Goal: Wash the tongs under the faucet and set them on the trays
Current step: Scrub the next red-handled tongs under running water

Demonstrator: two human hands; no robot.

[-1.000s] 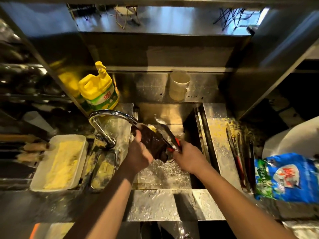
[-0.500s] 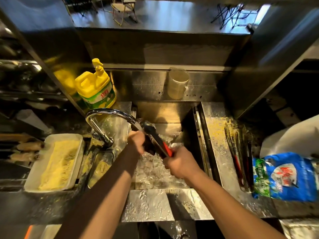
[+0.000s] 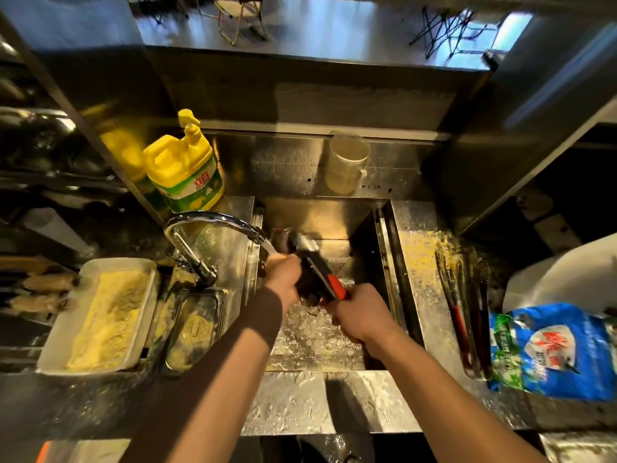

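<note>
- White tray [image 3: 60, 335] of yellow crumb and small metal tray [image 3: 220, 295] are seen well left of the left hand; detergent bottle [image 3: 185, 175] stands up-left of it.
- Faucet [image 3: 213, 220] arches in from the left; water is run from its spout straight onto the left hand [image 3: 283, 275].
- Left hand is curled around a dark scrubbing pad [image 3: 307, 287], pressed against the tongs; exact finger lie is blurred.
- Tongs [image 3: 320, 272] are held over the sink [image 3: 387, 248] between both hands, tips up under the stream, red handle down toward the right hand.
- Right hand [image 3: 362, 314] is closed round the red handle end, firm grip.
- Step judged: washing stage, scrubbing mid-way; setting down not yet done.
- More tongs [image 3: 462, 315] lie on the counter well right of the right hand, beside a blue bag [image 3: 551, 352].
- Next move judged: pad to be released, tongs rinsed, then carried by the right hand out of the sink to the trays; a wet handle calls for a secure grip.
</note>
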